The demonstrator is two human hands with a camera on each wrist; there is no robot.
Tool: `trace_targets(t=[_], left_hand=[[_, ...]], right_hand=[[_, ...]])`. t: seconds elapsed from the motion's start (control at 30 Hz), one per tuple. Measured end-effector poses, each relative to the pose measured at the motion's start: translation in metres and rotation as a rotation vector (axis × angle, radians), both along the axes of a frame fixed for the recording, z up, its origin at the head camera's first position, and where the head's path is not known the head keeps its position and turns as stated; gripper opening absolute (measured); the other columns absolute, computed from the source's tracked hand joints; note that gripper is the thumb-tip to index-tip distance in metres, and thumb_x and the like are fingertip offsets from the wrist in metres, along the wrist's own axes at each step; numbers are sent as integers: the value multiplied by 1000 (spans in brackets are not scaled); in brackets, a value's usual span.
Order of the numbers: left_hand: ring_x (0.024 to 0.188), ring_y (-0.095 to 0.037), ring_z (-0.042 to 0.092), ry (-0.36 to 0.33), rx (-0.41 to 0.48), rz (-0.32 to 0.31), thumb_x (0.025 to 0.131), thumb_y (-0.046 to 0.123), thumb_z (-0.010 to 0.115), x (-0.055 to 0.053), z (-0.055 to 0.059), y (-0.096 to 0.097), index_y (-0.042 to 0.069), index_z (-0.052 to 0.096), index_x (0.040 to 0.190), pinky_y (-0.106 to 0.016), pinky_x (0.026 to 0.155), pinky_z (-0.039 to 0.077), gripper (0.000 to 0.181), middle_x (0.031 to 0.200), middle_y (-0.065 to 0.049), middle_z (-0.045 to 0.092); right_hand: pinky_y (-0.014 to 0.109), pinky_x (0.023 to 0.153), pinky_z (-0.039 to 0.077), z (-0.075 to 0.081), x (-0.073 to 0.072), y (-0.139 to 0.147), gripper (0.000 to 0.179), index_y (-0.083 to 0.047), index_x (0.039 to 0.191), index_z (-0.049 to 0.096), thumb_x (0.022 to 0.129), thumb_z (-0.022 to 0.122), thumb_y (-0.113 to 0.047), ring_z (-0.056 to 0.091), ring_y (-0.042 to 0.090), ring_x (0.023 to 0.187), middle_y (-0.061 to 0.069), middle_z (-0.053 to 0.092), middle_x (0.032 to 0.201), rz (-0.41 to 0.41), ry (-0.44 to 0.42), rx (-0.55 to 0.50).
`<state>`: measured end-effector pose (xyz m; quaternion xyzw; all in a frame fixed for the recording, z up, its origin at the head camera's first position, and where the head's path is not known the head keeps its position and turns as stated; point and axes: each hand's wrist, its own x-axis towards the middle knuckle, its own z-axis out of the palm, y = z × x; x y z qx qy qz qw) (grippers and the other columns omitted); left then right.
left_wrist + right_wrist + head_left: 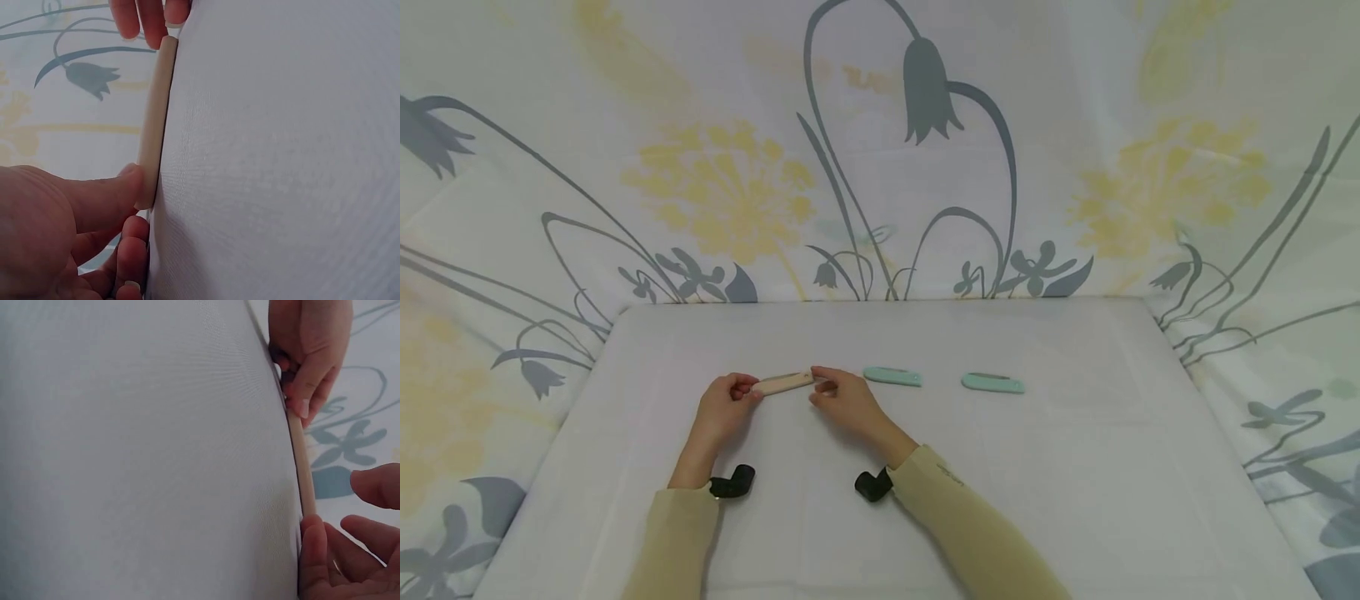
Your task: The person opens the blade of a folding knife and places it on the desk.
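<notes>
Largest: floral cloth (pixel 1060 108), white with grey bellflowers and yellow blooms, rose behind the worktop's far edge and showed past its left and right edges. White worktop (pixel 1120 475) next, all items on it.

Right sleeve (pixel 973 521) and left sleeve (pixel 676 542), both beige, came in over the near edge. Hands were in the worktop's left half, nearer the far edge. Left hand (pixel 724 410) pinched the left end of a beige folding knife (pixel 784 383), thumb against its side. Right hand (pixel 850 404) was loosely spread: fingertips touched the knife's right end, thumb held apart from it.

Black wrist devices, one at the left cuff (pixel 735 482), one at the right cuff (pixel 873 485).

Knives: beige one lay left of the worktop's middle, between the hands, right end tipped slightly toward the far edge. One mint knife (pixel 892 377) lay about midway between left and right edges, just beside the right hand, untouched. Other mint knife (pixel 992 384) lay farther toward the right edge, apart from the first.
</notes>
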<state>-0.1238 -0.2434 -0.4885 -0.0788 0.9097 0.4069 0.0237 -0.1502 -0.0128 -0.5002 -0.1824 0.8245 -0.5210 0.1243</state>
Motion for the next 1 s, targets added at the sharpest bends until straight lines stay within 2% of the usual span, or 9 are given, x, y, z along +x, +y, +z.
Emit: trace_targets(t=[0.17, 0.37, 0.57, 0.73, 0.83, 1.0], left_hand=[[93, -30, 49, -2, 5, 3, 96, 7, 62, 1, 2, 2, -8, 61, 116, -38, 80, 37, 25, 103, -19, 55], [93, -30, 49, -1, 2, -5, 96, 7, 63, 2, 2, 2, -7, 60, 116, -38, 79, 37, 25, 102, -18, 55], [93, -29, 48, -23, 14, 7, 96, 8, 64, 5, 1, 1, -4, 57, 117, -37, 78, 36, 25, 105, -18, 58], [94, -29, 46, -7, 30, 1, 94, 5, 66, 7, 1, 3, -4, 57, 116, -38, 79, 34, 26, 103, -19, 60], [93, -28, 46, -2, 40, -10, 93, 4, 66, 7, 1, 5, -7, 58, 116, -37, 78, 34, 27, 101, -19, 61], [89, -25, 48, -34, 56, -15, 95, 7, 64, 4, 2, 7, -9, 62, 117, -34, 76, 37, 28, 99, -16, 61]], right_hand=[[30, 87, 51, 0, -1, -4, 49, -5, 142, 54, 95, 66, -11, 66, 20, 102, 10, 68, 118, -3, -19, 12], [29, 86, 51, 0, 0, -3, 50, -6, 142, 54, 95, 67, -11, 66, 18, 101, 8, 68, 117, -10, -38, 5], [28, 91, 49, 0, 2, -3, 50, -8, 143, 54, 94, 67, -10, 63, 19, 109, 8, 65, 125, 0, -63, -29], [25, 95, 47, 0, 0, -2, 50, -6, 142, 54, 94, 66, -6, 58, 20, 121, 9, 60, 136, -1, -65, -90], [26, 96, 48, 0, -1, -2, 49, -4, 141, 54, 94, 65, -3, 57, 23, 124, 11, 59, 136, -13, -79, -133], [27, 95, 48, 2, -2, 0, 46, -2, 139, 56, 93, 64, 0, 58, 24, 122, 12, 60, 133, -52, -92, -160]])
